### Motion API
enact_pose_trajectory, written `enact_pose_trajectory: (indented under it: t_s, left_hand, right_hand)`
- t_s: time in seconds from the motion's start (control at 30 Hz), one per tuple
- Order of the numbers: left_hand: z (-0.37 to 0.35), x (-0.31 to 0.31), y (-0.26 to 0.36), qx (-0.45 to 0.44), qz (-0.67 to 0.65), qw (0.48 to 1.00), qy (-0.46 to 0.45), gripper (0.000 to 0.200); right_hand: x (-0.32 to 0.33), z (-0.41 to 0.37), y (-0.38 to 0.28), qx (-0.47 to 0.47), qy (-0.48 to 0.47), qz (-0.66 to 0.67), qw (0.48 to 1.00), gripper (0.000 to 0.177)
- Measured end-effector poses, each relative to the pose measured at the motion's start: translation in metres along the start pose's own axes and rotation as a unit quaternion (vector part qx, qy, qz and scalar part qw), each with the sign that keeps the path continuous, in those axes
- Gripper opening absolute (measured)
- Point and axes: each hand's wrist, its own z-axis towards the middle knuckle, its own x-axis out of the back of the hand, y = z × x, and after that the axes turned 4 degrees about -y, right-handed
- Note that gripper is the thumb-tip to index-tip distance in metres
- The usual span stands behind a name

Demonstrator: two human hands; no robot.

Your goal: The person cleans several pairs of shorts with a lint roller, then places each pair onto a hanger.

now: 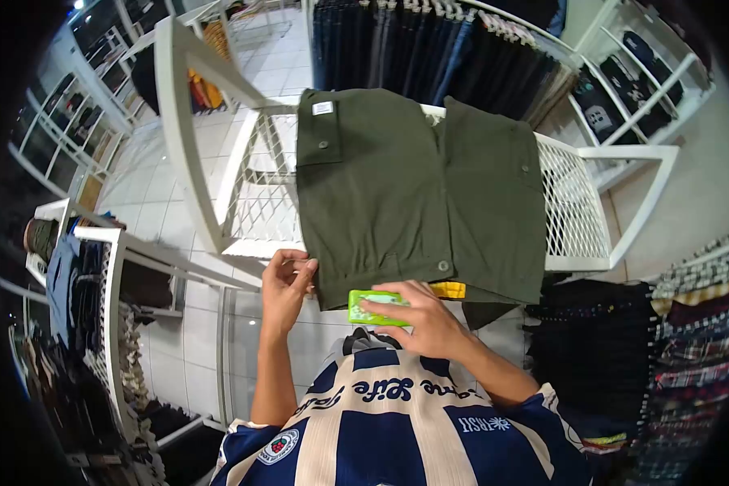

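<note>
The left hand (287, 279) pinches the lower left corner of the olive green shorts (397, 194), fingers closed on the cloth; the right hand (429, 320) clasps a green tag (367, 310) at their lower edge, beside 1 yellow label (448, 289); the shorts lie mid-frame on a white mesh rack (575, 219).

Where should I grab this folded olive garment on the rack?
Grip the near edge of the olive garment, coming from the person's side: it overhangs the white rack. The left hand pinches its left corner; the right hand holds a green tag.
</note>
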Motion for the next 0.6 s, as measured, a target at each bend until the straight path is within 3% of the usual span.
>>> enact_pose_trajectory:
  t_s: [0.03, 0.1, 0.17, 0.23, 0.3, 0.4, 0.43, 0.47, 0.57, 0.6]
  left_hand:
    - [-0.001, 0.002, -0.003, -0.016, -0.005, 1.000, -0.011, 0.023]
    - [-0.005, -0.006, -0.003, -0.002, -0.004, 1.000, 0.019, 0.026]
    - [-0.009, -0.010, -0.007, -0.009, 0.027, 0.999, 0.021, 0.028]
    - [-0.007, -0.018, -0.004, -0.033, 0.062, 0.997, 0.022, 0.030]
    - [-0.008, -0.027, -0.001, -0.039, 0.119, 0.992, 0.033, 0.032]
    - [-0.003, -0.039, -0.009, -0.084, 0.096, 0.991, 0.044, 0.032]
    - [-0.005, -0.047, -0.004, -0.101, 0.083, 0.990, 0.052, 0.033]
    - [-0.011, -0.049, 0.006, -0.064, 0.123, 0.989, 0.050, 0.034]
    - [-0.007, -0.055, -0.007, -0.110, 0.125, 0.984, 0.060, 0.041]
    - [-0.008, -0.059, -0.007, -0.114, 0.125, 0.984, 0.061, 0.043]
  right_hand:
    - [0.008, -0.010, -0.003, -0.031, 0.028, 0.046, 0.998, 0.055]
    - [0.051, -0.028, 0.017, -0.132, 0.185, -0.123, 0.966, 0.050]
    - [0.094, -0.058, 0.053, -0.244, 0.320, -0.157, 0.902, 0.046]
    - [0.129, -0.101, 0.102, -0.348, 0.380, -0.212, 0.831, 0.045]
    - [0.154, -0.136, 0.149, -0.400, 0.383, -0.257, 0.792, 0.045]
    - [0.172, -0.169, 0.201, -0.383, 0.363, -0.312, 0.790, 0.047]
    - [0.174, -0.173, 0.205, -0.382, 0.368, -0.313, 0.787, 0.047]
    - [0.177, -0.176, 0.210, -0.395, 0.357, -0.311, 0.787, 0.047]
    - [0.181, -0.188, 0.222, -0.391, 0.351, -0.303, 0.795, 0.046]
    - [0.179, -0.181, 0.202, -0.377, 0.357, -0.391, 0.760, 0.043]
